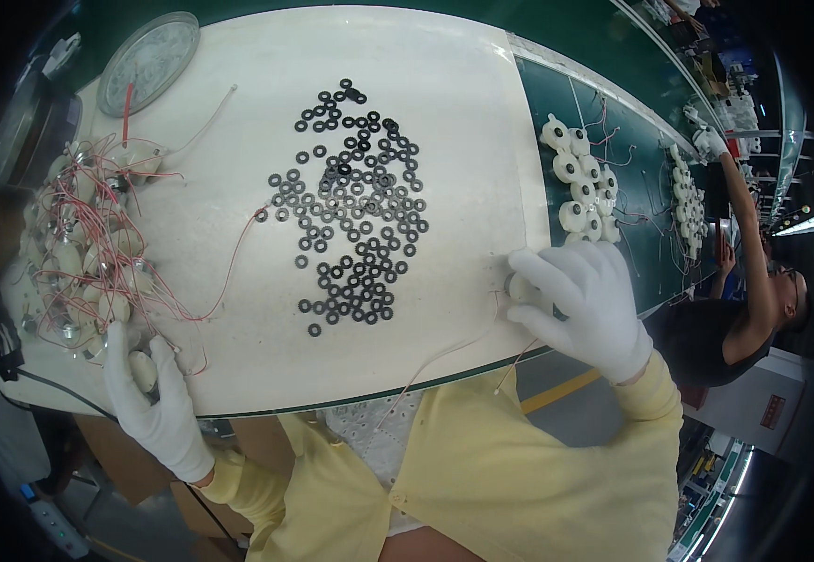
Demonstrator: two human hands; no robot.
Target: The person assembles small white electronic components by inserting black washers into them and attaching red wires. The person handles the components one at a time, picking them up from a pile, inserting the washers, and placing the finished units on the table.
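Note:
At the right edge of the white sheet, my right hand (580, 304), in a white glove, pinches a small cream-white round part (523, 288) between thumb and fingers. Thin wires (444, 354) trail from beside it over the table's front edge. My gloved left hand (156, 407) is at the near side of a heap of similar cream parts (93, 253) with tangled red and white wires. Another cream round part (143, 373) lies between its thumb and fingers, which curve around it. Many small black rings (355, 215) are spread over the middle of the sheet.
A clear round lid or dish (149, 64) stands at the far left. Rows of white parts with black centres (583, 183) sit on the green surface at right, with more rows (688, 201) beyond. A co-worker (734, 318) in dark clothes reaches over there with a gloved hand.

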